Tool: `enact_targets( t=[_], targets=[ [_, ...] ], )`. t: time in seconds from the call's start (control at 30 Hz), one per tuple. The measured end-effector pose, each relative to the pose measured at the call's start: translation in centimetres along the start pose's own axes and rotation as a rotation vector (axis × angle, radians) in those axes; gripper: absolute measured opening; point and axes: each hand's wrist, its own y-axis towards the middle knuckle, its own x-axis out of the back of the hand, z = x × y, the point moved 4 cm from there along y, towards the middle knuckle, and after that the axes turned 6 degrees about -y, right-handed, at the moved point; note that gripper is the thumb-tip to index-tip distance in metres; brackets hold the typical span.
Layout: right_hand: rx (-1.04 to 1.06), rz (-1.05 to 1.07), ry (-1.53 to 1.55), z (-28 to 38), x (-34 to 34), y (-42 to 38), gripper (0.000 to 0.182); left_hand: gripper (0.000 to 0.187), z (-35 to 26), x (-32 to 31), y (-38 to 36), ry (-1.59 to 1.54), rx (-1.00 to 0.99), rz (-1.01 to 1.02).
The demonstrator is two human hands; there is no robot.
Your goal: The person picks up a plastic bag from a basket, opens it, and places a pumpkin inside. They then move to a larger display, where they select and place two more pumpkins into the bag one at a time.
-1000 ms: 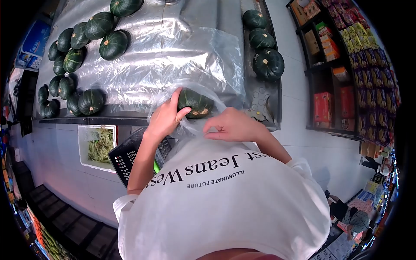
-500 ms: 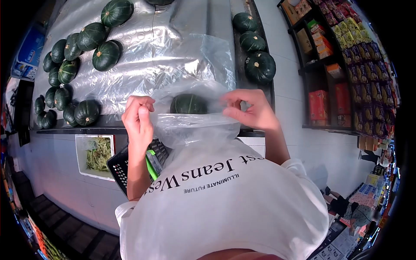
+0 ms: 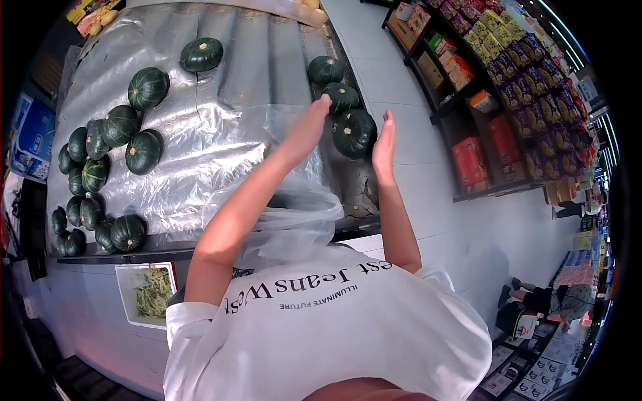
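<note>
So both hands are up by the row of 3 dark green squashes at the right side of the bench (image 3: pixel 227 87). The nearest squash (image 3: pixel 354 134) sits between them: left hand (image 3: pixel 310 128) up and to its left, right hand (image 3: pixel 383 148) just beside its right side. Both look open with nothing gripped, and I can't tell if either is touching it. The left fingertips are right by the middle squash (image 3: pixel 342 97). Closer to the body there's a clear plastic bag (image 3: pixel 294 224), with 1 bagged squash (image 3: pixel 279 200) mostly hidden by the left forearm.
</note>
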Motion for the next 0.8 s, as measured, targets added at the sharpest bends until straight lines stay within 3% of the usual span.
enact_targets(
  t=[0.27, 0.3, 0.4, 0.67, 0.8],
  targets=[
    [0.039, 0.035, -0.11, -0.1, -0.5, -0.8, 0.049, 0.081, 10.2, -1.8, 8.1, -0.14, 0.454, -0.028],
    [0.022, 0.054, -0.108, 0.3, -0.3, -0.8, 0.048, 0.079, 10.1, -2.0, 7.7, -0.2, 0.431, 0.06],
    [0.062, 0.088, -0.146, -0.1, -0.7, -0.7, 0.048, 0.076, 9.3, -1.7, 6.9, -0.373, 0.47, 0.034],
    [0.202, 0.11, -0.274, -0.7, -1.4, -0.9, 0.047, 0.081, 9.7, -1.4, 7.0, -0.388, 0.422, 0.037],
    [0.223, 0.1, -0.215, -0.1, -1.5, -1.6, 0.048, 0.085, 7.8, -1.9, 6.1, -0.307, 0.551, 0.052]
  ],
)
